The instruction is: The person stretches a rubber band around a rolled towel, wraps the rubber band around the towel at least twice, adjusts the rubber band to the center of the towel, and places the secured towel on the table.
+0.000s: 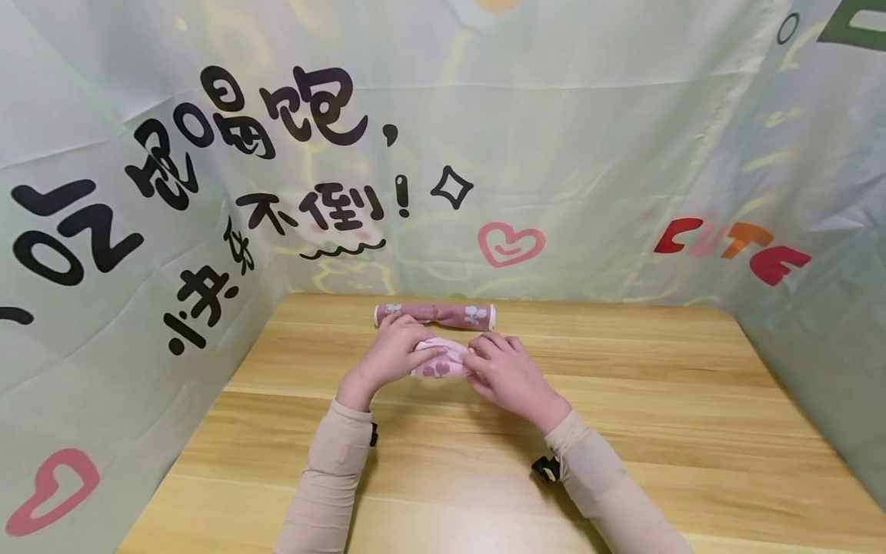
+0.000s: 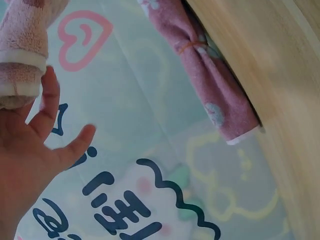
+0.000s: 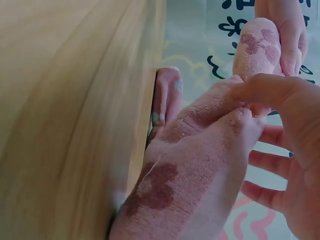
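A light pink rolled towel (image 1: 439, 369) with darker pink prints is held up between both hands above the table. My left hand (image 1: 388, 354) grips its left end; in the left wrist view the roll (image 2: 22, 42) stands at the upper left, most fingers hidden behind it. My right hand (image 1: 511, 378) pinches the towel (image 3: 195, 145) near its narrowed middle in the right wrist view, thumb and index finger on the cloth, other fingers behind. Whether a band circles that middle, I cannot tell.
A darker pink rolled towel (image 1: 457, 315) with pale prints lies at the table's back edge, cinched by a thin orange-brown band (image 2: 192, 46). The wooden table (image 1: 657, 415) is bounded by printed cloth walls (image 1: 588, 154) at the back and both sides.
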`<state>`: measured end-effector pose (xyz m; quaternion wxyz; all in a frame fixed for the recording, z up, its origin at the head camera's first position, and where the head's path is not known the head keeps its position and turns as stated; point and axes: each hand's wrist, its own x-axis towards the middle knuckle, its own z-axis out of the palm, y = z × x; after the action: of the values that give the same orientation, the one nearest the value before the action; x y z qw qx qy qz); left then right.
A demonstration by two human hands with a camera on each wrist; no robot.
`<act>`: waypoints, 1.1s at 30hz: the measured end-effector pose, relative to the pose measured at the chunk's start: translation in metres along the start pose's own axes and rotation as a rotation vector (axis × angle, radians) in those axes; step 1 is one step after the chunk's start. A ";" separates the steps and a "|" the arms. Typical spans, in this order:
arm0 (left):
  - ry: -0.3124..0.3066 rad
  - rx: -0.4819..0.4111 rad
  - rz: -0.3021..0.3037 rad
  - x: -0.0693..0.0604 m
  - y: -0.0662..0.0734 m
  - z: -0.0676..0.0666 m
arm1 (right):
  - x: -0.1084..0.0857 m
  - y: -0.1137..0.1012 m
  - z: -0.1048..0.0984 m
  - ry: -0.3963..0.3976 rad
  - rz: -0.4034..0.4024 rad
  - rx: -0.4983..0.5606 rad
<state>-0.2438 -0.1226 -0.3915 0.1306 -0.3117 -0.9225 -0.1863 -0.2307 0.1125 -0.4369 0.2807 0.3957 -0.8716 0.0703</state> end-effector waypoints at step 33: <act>0.158 0.480 0.037 0.002 0.030 0.044 | -0.003 0.009 -0.010 -0.099 0.058 0.026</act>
<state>-0.2324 -0.0803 -0.4225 0.2762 -0.2732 -0.9213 0.0167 -0.2313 0.1243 -0.4293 0.2300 0.3768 -0.8945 0.0703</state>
